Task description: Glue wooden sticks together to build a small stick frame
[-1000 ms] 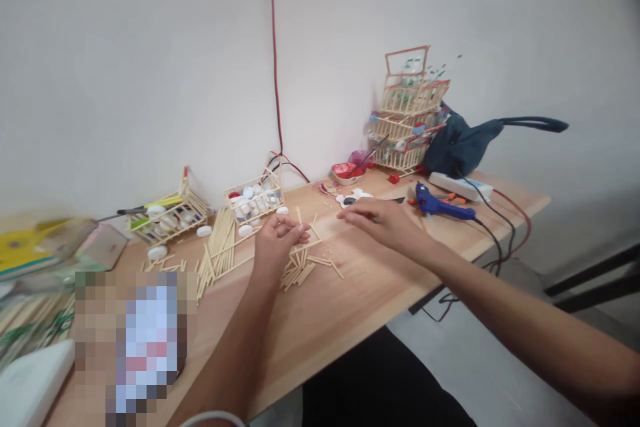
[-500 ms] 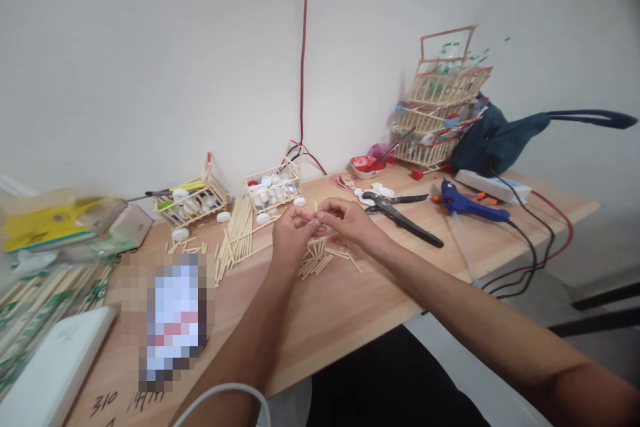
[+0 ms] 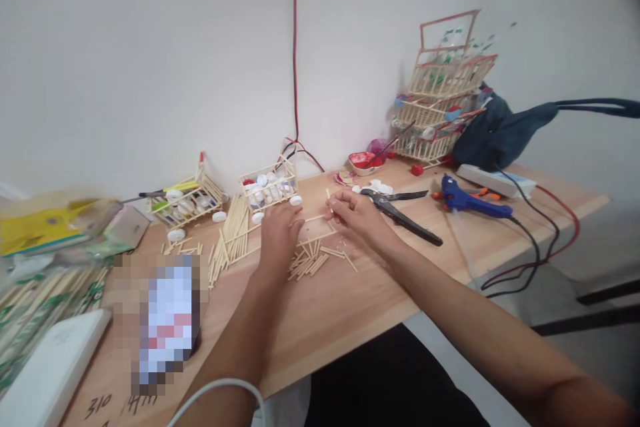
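Note:
My right hand point(image 3: 353, 213) pinches a short wooden stick point(image 3: 329, 194), which points upward from the fingertips. Under and between the hands lies a flat frame of thin wooden sticks point(image 3: 320, 236) on the table. My left hand point(image 3: 281, 230) is palm down at the frame's left end, thumb and forefinger apart; whether it presses on the frame is hidden. Just in front of the frame is a loose heap of short cut sticks point(image 3: 311, 261). Longer sticks point(image 3: 233, 237) are spread out left of my left hand.
Behind the hands stand a stick cart with white caps point(image 3: 270, 192) and another stick cart point(image 3: 187, 203). To the right lie black-handled cutters point(image 3: 405, 217), a blue glue gun point(image 3: 473, 201) and a power strip point(image 3: 495, 180). Stacked stick baskets point(image 3: 440, 93) stand near the wall.
My hands, earlier together at the fingertips, have parted. The left has lowered to the frame's left end; the right has moved rightward, holding the short stick. The view has shifted slightly.

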Action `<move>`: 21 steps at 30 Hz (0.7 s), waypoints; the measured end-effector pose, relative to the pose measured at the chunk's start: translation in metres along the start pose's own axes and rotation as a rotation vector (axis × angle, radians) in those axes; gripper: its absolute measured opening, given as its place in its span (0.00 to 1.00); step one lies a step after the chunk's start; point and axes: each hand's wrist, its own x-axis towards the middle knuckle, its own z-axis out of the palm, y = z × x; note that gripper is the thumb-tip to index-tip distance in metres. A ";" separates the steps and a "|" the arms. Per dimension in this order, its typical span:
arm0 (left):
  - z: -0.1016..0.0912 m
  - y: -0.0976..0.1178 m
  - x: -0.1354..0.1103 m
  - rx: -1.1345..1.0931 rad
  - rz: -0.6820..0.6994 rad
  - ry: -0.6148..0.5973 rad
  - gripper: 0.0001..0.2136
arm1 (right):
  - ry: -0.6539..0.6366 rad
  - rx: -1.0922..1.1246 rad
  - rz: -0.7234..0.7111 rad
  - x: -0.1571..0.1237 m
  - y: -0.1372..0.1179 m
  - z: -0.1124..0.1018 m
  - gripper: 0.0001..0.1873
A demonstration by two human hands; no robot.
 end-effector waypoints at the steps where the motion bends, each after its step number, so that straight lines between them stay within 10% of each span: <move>1: 0.002 -0.002 0.000 0.041 0.037 -0.020 0.10 | -0.012 -0.012 0.012 0.000 0.001 0.000 0.13; 21: 0.012 0.005 0.009 0.397 0.055 -0.218 0.10 | -0.065 -0.375 0.061 0.000 0.006 -0.004 0.15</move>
